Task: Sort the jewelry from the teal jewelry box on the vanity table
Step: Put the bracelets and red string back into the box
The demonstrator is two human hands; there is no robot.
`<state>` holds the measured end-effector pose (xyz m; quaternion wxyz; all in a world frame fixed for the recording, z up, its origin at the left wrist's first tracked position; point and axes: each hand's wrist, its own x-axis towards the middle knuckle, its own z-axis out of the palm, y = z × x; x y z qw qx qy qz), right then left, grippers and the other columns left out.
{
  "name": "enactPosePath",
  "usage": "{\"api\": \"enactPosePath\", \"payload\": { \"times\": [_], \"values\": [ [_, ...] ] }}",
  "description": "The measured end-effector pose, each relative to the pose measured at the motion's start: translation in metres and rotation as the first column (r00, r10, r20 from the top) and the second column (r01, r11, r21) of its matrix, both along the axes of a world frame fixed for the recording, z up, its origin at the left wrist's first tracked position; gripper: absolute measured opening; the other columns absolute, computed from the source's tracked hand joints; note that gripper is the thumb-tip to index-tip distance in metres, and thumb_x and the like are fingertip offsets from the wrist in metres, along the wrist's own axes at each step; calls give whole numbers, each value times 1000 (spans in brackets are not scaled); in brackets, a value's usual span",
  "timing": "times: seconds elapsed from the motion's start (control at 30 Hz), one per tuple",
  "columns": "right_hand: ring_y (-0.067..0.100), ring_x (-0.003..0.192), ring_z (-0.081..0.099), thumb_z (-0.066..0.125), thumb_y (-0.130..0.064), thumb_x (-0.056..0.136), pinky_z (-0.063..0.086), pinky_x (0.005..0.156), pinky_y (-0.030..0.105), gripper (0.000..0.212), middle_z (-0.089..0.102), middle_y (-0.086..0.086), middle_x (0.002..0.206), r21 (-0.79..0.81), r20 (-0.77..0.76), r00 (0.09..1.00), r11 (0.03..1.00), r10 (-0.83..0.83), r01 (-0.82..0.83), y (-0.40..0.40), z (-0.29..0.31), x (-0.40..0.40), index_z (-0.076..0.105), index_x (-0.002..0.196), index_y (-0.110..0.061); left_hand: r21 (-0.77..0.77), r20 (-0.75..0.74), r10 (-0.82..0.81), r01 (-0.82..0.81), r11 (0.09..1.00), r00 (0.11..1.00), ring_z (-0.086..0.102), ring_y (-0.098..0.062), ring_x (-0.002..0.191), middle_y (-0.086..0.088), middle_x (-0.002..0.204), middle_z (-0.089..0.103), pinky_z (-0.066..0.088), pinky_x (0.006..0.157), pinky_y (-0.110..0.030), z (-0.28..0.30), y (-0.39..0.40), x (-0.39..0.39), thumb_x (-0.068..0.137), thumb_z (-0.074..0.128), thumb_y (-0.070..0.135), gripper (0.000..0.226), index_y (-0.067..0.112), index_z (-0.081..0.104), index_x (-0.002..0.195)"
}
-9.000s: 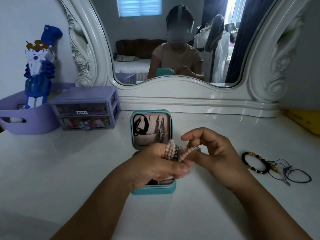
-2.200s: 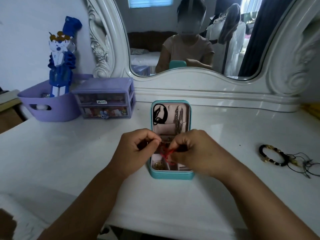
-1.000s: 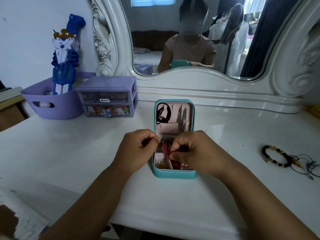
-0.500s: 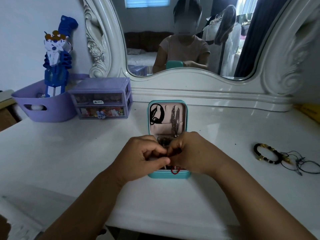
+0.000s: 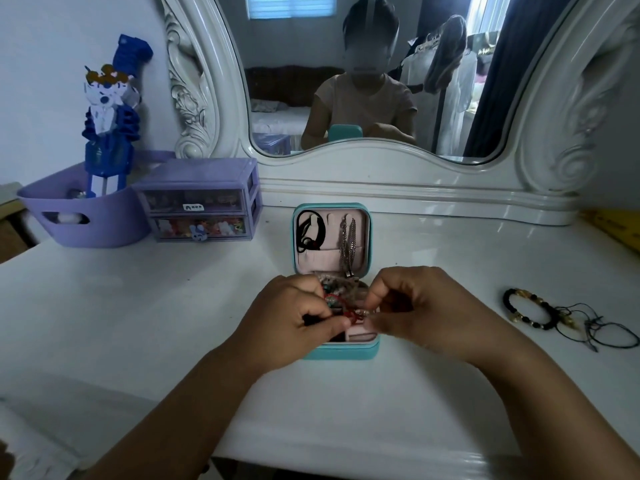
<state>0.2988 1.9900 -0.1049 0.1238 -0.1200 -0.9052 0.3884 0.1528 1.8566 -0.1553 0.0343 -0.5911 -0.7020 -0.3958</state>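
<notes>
- Sorting in progress over the open teal jewelry box (image 5: 341,351), standing mid-worktop (image 5: 138,323) before the mirror (image 5: 363,81), lid upright.
- Left hand (image 5: 289,318): fingers curled, thumb and forefinger pinched on one end of a red cord bracelet (image 5: 349,315) above the box's lower tray.
- Right hand (image 5: 420,306): likewise pinched, gripping the other end of the same red cord; short span stretched between both hands.
- Handling, judged: light, limp cord, apt to tangle with the beaded pieces (image 5: 332,289) crowded in the tray beneath; small beads or knots on it probably slippery. Best held at the cord ends or clasp, lifted straight up to clear neighbours, not tugged.
- Lid lining: black cord loop (image 5: 310,232) hung at left, silver chains (image 5: 348,244) hung at right; thin, easily snagged.
- Already laid out, well to the right on the worktop: black-and-gold bead bracelet (image 5: 526,308), with dark string bracelets (image 5: 602,332) just beside it.
- Purple drawer unit (image 5: 201,199) and purple basket (image 5: 83,216) at far left, well apart.
</notes>
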Motion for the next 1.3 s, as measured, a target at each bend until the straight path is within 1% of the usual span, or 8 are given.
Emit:
{"api": "enactPosePath", "payload": {
  "times": [0.37, 0.5, 0.63, 0.77, 0.9, 1.07, 1.17, 1.3],
  "values": [
    [4, 50, 49, 72, -20, 76, 40, 49, 15, 11, 64, 5, 63, -78, -189, 953, 971, -239, 228, 25, -3, 43, 66, 66, -18, -154, 256, 335, -304, 940, 907, 55, -1, 48, 9, 54, 62, 43, 55, -17, 9, 2, 14, 63, 82, 25, 16, 26, 66, 62],
    [10, 52, 51, 70, -22, 75, 43, 51, 22, 11, 63, 7, 63, -92, -199, 932, 953, -303, 290, 36, -8, 56, 66, 65, -19, -279, 105, 342, -303, 911, 934, 64, -8, 61, 7, 65, 71, 49, 65, -23, 20, 2, 19, 69, 76, 27, 2, 26, 74, 69],
    [9, 51, 50, 69, -19, 76, 41, 49, 17, 15, 62, 8, 64, -117, -219, 908, 933, -357, 339, 45, -13, 66, 65, 62, -20, -464, -217, 231, -309, 830, 948, 63, -16, 71, 0, 75, 71, 40, 58, -22, 32, 0, 24, 77, 56, 39, 21, 26, 72, 81],
    [8, 50, 48, 69, -17, 78, 38, 47, 14, 17, 61, 10, 64, -135, -224, 895, 922, -386, 363, 51, -17, 74, 64, 62, -18, -629, -8, 152, -123, 767, 988, 64, -3, 80, 17, 85, 71, 52, 74, -22, 44, -4, 17, 84, 56, 31, 19, 35, 73, 90],
    [9, 50, 48, 67, -16, 79, 41, 50, 18, 17, 60, 13, 65, -170, -245, 878, 910, -410, 377, 60, -19, 85, 64, 62, -16, -479, 151, 233, -135, 867, 961, 64, 8, 72, 22, 69, 66, 46, 58, -7, 50, -6, 15, 79, 66, 22, 17, 36, 70, 70],
    [5, 49, 52, 66, -16, 80, 43, 48, 13, 15, 64, 5, 66, -175, -260, 862, 900, -434, 400, 73, -22, 96, 65, 65, -16, -138, 40, 330, -322, 937, 943, 66, -5, 66, 10, 73, 71, 54, 67, -25, 52, 13, 35, 80, 65, 29, 7, 26, 71, 79],
    [4, 49, 53, 65, -17, 81, 45, 50, 16, 14, 66, 1, 62, -197, -267, 827, 868, -496, 457, 84, -24, 108, 67, 67, -17, -14, -19, 214, -214, 977, 977, 60, -7, 66, 10, 71, 65, 50, 65, -23, 51, 36, 57, 75, 62, 34, 12, 27, 71, 78],
    [17, 54, 52, 66, -17, 81, 43, 57, 30, 12, 62, 9, 59, -238, -278, 725, 776, -630, 584, 104, -24, 130, 66, 69, -12, -94, -47, 30, -34, 995, 998, 57, -8, 64, 8, 80, 62, 48, 64, -24, 44, 76, 92, 76, 62, 36, 15, 27, 70, 85]
  ]
}}
